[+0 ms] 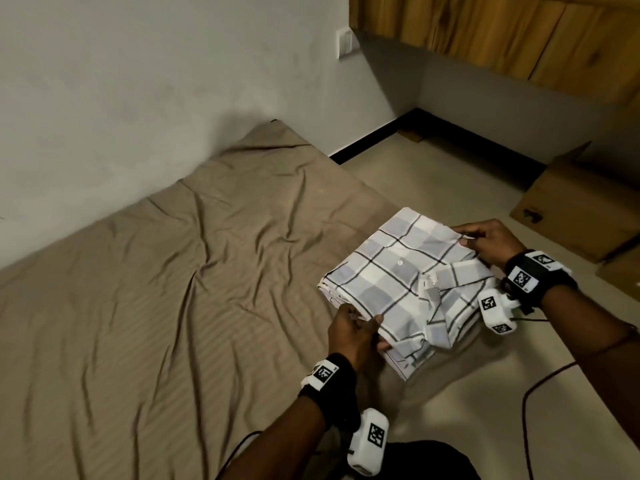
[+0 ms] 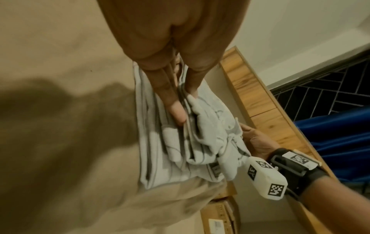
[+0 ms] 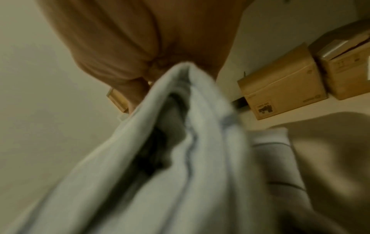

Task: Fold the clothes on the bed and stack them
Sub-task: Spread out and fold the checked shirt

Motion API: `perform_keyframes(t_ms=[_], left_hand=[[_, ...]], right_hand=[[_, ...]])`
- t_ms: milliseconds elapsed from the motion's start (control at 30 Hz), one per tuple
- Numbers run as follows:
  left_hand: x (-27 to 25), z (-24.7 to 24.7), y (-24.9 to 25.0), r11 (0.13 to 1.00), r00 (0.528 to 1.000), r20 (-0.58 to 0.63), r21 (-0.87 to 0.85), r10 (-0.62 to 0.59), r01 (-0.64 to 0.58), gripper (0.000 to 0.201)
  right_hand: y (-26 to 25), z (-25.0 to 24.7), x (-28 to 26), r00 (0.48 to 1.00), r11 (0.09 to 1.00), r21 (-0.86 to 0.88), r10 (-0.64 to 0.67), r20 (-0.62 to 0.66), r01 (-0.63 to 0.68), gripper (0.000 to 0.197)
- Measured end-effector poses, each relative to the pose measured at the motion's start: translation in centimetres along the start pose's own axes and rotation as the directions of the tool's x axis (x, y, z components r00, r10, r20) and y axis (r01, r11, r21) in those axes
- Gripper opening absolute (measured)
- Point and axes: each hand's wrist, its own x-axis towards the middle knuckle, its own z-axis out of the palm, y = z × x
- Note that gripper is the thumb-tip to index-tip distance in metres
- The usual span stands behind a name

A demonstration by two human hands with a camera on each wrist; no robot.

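Both arms reach forward from the lower right of the head view, a folded plaid shirt (image 1: 405, 289) held between them above the right edge of the bed (image 1: 166, 306), partly over the floor (image 1: 450, 393). The left hand (image 1: 353, 336) takes the shirt's near edge, thumb on top and fingers under the layers, so its grip is closed on the cloth. The right hand (image 1: 491, 242) pinches the far right corner between thumb and fingers, close to the collar, which points toward the person.

Each wrist carries a black strap and a white camera block (image 1: 369, 441) with square black-and-white coded tags; no words on them can be read. A cardboard box (image 1: 571, 209) on the floor by the wall bears a dark printed mark, too small to read.

The left wrist view shows the left fingers (image 2: 176, 110) pressed among the stacked folds, plus a blue cloth (image 2: 340, 142) and a dark window grille (image 2: 330, 88) that the head view lacks. The right wrist view, blurred, shows bunched shirt fabric running up into the palm, and two boxes side by side.
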Motion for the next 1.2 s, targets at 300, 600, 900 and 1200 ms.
perform_keyframes(t_ms=[300, 600, 900, 1200], left_hand=[[-0.4, -2.2, -1.1, 0.59, 0.897, 0.144, 0.708, 0.417, -0.387, 0.081], [-4.8, -10.2, 1.6, 0.297, 0.965, 0.179, 0.927, 0.192, -0.231, 0.071], [-24.8, -33.3, -6.6, 0.437, 0.962, -0.261, 0.877, 0.082, 0.201, 0.053], [-37.9, -54.2, -15.9, 0.417, 0.904, -0.396, 0.803, -0.161, 0.426, 0.053]], right_hand=[[-1.3, 7.0, -5.6, 0.951, 0.617, -0.732, -0.272, 0.146, 0.289, 0.042], [-3.2, 5.2, -6.3, 0.975, 0.67, -0.709, -0.129, 0.183, 0.221, 0.05], [-20.2, 9.5, -16.9, 0.928, 0.736, -0.575, -0.21, 0.309, 0.358, 0.036], [-36.7, 39.7, -31.3, 0.579, 0.645, -0.32, -0.234, 0.781, 0.693, 0.028]])
